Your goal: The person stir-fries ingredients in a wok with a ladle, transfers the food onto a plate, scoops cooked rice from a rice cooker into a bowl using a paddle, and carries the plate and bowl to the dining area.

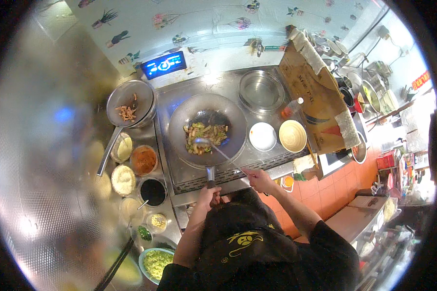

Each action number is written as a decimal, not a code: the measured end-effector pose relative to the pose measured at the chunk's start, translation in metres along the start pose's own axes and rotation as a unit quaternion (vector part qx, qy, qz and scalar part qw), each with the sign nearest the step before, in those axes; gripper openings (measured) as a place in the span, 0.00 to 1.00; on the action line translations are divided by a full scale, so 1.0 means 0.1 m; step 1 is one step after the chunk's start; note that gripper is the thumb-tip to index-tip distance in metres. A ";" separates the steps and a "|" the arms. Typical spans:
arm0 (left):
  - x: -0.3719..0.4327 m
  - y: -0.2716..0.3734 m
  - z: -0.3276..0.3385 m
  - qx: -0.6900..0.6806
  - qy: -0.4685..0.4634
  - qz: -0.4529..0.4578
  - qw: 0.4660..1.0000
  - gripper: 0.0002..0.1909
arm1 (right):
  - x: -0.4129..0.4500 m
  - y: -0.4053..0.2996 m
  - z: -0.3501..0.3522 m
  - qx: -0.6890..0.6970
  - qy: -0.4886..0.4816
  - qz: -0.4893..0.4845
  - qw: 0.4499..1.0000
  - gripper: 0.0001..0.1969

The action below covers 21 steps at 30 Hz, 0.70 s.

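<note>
My left hand (209, 196) is closed round the dark handle of a large metal wok (180, 120) on the steel stove top. My right hand (261, 180) grips the thin handle of a metal ladle (227, 156). The ladle's bowl rests among chopped, stir-fried food (215, 134), with pale and green pieces, in the middle of the wok. Right of the wok stand a small white plate (263, 136) and a cream ridged bowl (292, 136).
At the left, a long-handled strainer (116, 96) holds browned shreds. Below are tubs of red-brown seasoning (144, 160), dark liquid (153, 192) and shredded greens (157, 263). A steel basin (261, 91), a bottle (292, 108) and a cardboard screen (302, 94) stand at the right.
</note>
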State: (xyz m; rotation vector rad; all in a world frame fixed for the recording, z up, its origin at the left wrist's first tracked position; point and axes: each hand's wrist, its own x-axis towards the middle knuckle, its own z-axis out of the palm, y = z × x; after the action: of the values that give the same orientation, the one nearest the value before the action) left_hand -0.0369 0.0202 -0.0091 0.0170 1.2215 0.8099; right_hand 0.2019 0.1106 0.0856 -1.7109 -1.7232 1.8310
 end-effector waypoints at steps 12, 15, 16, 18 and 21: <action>-0.01 0.01 -0.01 -0.007 0.002 -0.013 1.000 0.08 | 0.70 0.30 0.11 0.224 0.142 0.017 0.964 0.22; -0.06 0.07 0.13 -0.024 -0.015 -0.027 0.999 0.07 | 0.61 0.49 0.13 0.352 0.027 0.055 0.934 0.22; -0.07 0.07 0.11 -0.028 -0.017 -0.024 0.999 0.07 | 0.43 0.40 0.07 0.294 0.024 0.030 0.955 0.20; -0.07 0.05 0.10 -0.034 -0.020 -0.023 0.999 0.07 | 0.22 0.51 -0.16 0.088 0.069 -0.082 0.990 0.20; -0.03 0.01 -0.02 -0.026 -0.013 -0.019 0.999 0.07 | -0.25 0.12 -0.62 -0.244 0.078 -0.134 0.957 0.20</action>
State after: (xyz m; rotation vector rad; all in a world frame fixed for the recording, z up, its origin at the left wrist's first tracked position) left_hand -0.0390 0.0185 -0.0073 -0.0374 1.1729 0.8045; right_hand 0.2636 0.1277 0.1095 -1.5994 -2.3352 1.1896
